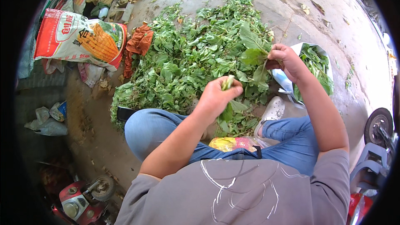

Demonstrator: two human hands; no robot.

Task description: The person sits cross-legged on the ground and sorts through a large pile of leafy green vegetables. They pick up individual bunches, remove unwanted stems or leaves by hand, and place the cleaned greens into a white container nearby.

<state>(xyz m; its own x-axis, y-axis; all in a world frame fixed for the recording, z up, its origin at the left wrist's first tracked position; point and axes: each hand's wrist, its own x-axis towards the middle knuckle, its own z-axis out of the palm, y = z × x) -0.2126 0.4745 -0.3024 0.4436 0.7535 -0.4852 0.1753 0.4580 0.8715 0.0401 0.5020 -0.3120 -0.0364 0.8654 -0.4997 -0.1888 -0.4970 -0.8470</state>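
Observation:
My left hand (222, 92) is closed round the pale stems of a small bunch of leafy greens (227, 112), whose leaves hang down below it. In my right hand (282, 59), raised further right, a few green leaves (251, 45) are pinched by their stems and point left. Both hands are above a wide pile of loose leafy greens (187, 59) spread over the ground before me. Close beside my right forearm stands an open white and blue bag (283, 79) filled with more greens (315, 65).
A printed sack (81, 37) and a crumpled orange cloth (139, 40) lie left of the pile. A dark flat object (125, 113) rests by my left knee. My white clog (275, 109) is near the bag. Wheeled items stand at lower left (103, 188) and far right (379, 126).

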